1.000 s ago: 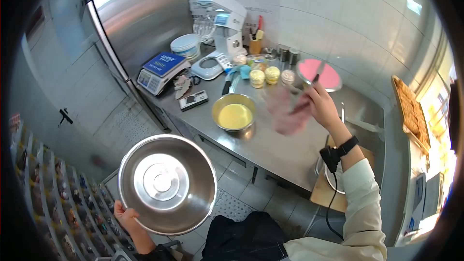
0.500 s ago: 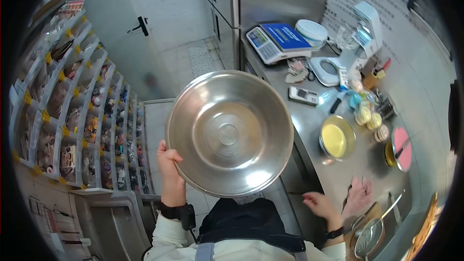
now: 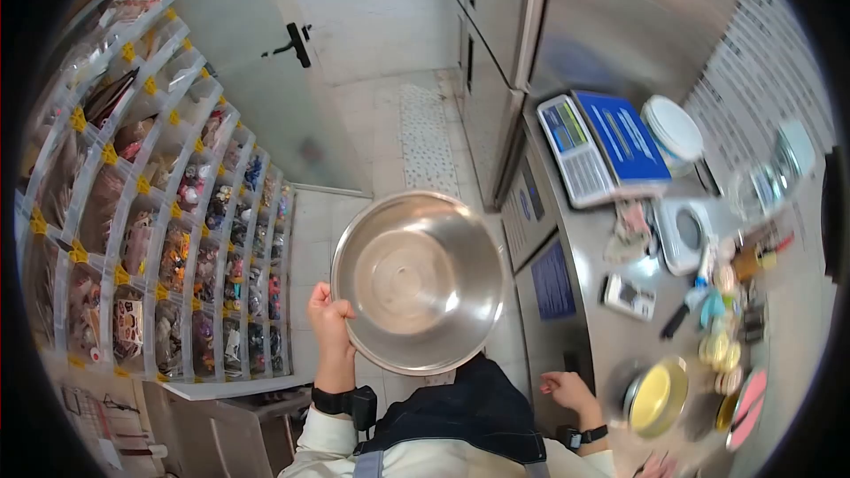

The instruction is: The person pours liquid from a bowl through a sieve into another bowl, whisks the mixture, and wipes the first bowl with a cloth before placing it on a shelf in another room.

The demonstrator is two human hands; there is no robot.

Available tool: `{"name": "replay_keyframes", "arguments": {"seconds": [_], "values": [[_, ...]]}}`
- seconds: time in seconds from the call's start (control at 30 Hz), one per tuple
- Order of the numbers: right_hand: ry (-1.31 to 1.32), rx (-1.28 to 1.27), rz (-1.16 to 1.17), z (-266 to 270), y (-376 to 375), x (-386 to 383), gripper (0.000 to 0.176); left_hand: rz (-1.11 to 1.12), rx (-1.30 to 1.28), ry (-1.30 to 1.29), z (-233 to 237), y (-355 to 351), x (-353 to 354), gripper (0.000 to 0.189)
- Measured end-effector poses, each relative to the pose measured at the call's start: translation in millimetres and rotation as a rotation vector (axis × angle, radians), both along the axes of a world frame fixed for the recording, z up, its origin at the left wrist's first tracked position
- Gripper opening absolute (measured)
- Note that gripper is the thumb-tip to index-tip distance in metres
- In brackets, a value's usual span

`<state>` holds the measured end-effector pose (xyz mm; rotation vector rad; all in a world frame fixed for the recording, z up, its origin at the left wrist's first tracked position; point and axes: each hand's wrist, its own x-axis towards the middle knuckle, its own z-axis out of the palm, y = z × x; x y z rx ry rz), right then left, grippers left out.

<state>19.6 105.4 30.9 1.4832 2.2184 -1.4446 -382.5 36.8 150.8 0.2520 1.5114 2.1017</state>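
1. Left hand (image 3: 329,317): fingers clamped on the rim of the steel bowl (image 3: 416,283). The bowl is up in the air in front of the body, tilted toward the camera, between the shelf bins (image 3: 177,212) and the desk (image 3: 580,319). Nothing in it.
2. Right hand (image 3: 567,388): fingers loosely spread and holding nothing, at the desk's front edge. Touching it or not, cannot tell.
3. Risk: a one-handed rim grip on a wide bowl could slip or swing, so the bowl might clip the desk corner or drop to the floor.
4. Risk: the batter bowl (image 3: 657,397) sits near the desk front, close to the right hand, so a bump might slop it.
5. Containers:
   - Batter bowl: yellow liquid.
   - Small cups (image 3: 719,347): pale filling, blurred.
   - White tub (image 3: 673,128), beside the scale (image 3: 602,146): lidded, contents hidden.
   - Shelf bins: packed with small packets.
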Motion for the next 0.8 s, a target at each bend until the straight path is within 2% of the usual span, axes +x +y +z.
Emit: {"name": "replay_keyframes", "arguments": {"seconds": [0.03, 0.1, 0.13, 0.2, 0.33, 0.37, 0.43, 0.5, 0.53, 0.6, 0.67, 0.73, 0.77, 0.8], "values": [[-0.005, -0.025, 0.058, -15, 29, -17, 0.025, 0.03, 0.005, 0.007, 0, 13, -9, 0.024], [-0.071, 0.063, 0.24, -28, 85, -60, 0.028, 0.112, -0.265, 0.248, 0, 36, -28, 0.023], [-0.049, 0.076, 0.257, -34, 117, -86, 0.028, 0.157, -0.34, 0.38, 6, 50, -34, 0.023], [0.034, 0.166, 0.428, -36, 163, -131, 0.026, 0.191, -0.418, 0.451, 13, 70, -49, 0.023], [0.023, 0.156, 0.528, -21, 267, -226, 0.021, 0.277, -0.527, 0.494, 8, 121, -88, 0.02], [0.111, 0.13, 0.526, -19, 291, -248, 0.021, 0.304, -0.583, 0.52, 8, 139, -101, 0.017], [0.196, 0.104, 0.54, -27, 337, -284, 0.024, 0.327, -0.554, 0.47, -1, 179, -129, 0.018], [0.076, 0.166, 0.603, -48, 384, -318, 0.028, 0.23, -0.477, 0.437, -11, 226, -166, 0.018], [0.082, 0.175, 0.606, -54, 405, -333, 0.028, 0.237, -0.547, 0.433, -23, 250, -187, 0.019], [-0.089, 0.057, 0.584, -58, 449, -355, 0.026, 0.202, -0.521, 0.364, -37, 308, -228, 0.021], [-0.158, 0.061, 0.588, -67, 489, -376, 0.025, 0.197, -0.504, 0.33, -44, 369, -270, 0.021], [-0.198, 0.1, 0.586, -65, 525, -396, 0.022, 0.149, -0.363, 0.195, -50, 428, -311, 0.022], [-0.208, 0.09, 0.592, -60, 543, -405, 0.022, 0.151, -0.371, 0.183, -43, 455, -326, 0.022], [-0.153, 0.099, 0.49, -57, 561, -415, 0.023, 0.123, -0.273, 0.116, -35, 482, -344, 0.024]]}}
